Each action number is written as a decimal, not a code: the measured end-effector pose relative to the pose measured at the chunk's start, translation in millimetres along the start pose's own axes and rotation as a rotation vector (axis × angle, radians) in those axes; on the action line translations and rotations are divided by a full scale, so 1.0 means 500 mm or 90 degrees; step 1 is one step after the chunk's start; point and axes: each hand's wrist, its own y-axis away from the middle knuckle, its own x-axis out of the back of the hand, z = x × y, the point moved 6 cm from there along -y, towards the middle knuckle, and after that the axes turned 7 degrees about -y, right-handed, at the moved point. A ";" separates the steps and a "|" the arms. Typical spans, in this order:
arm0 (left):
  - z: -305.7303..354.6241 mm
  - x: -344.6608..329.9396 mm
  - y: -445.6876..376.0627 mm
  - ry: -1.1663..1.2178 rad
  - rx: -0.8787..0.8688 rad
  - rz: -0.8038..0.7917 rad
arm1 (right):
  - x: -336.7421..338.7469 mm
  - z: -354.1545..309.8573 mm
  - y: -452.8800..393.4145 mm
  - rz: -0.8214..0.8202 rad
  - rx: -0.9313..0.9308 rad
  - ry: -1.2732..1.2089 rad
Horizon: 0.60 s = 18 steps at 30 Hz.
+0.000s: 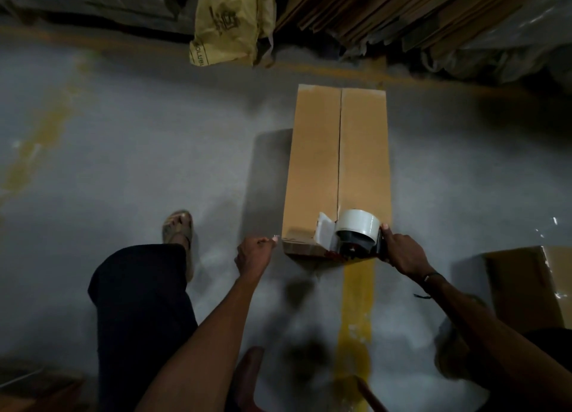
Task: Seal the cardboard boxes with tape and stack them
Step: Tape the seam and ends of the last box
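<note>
Cardboard box lies on grey floor, long axis running away from the person, centre seam untaped. Right hand grips tape dispenser at the near end. Left hand, fingers curled, touches the near left corner.

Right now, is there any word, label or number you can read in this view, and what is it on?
"OLLUBL": a partial string up the lower left edge of the yellow bag, cut off at both ends.
Dark printed mark on the middle of the yellow bag: too blurred to read.
Cardboard box and tape dispenser: no print visible.
</note>
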 end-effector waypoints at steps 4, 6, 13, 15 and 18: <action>0.005 -0.006 -0.004 -0.012 0.015 0.011 | -0.008 -0.006 -0.001 0.022 0.087 0.026; 0.005 -0.012 -0.007 -0.012 0.023 0.007 | -0.008 0.005 -0.011 0.036 0.090 0.026; -0.003 -0.039 -0.022 -0.001 0.049 -0.025 | 0.010 -0.002 -0.010 0.153 0.019 0.031; -0.003 -0.041 -0.026 -0.014 0.073 -0.033 | 0.018 -0.010 -0.007 0.187 -0.001 0.060; 0.001 -0.043 -0.019 -0.059 0.093 -0.057 | 0.012 -0.001 -0.013 0.168 0.022 0.122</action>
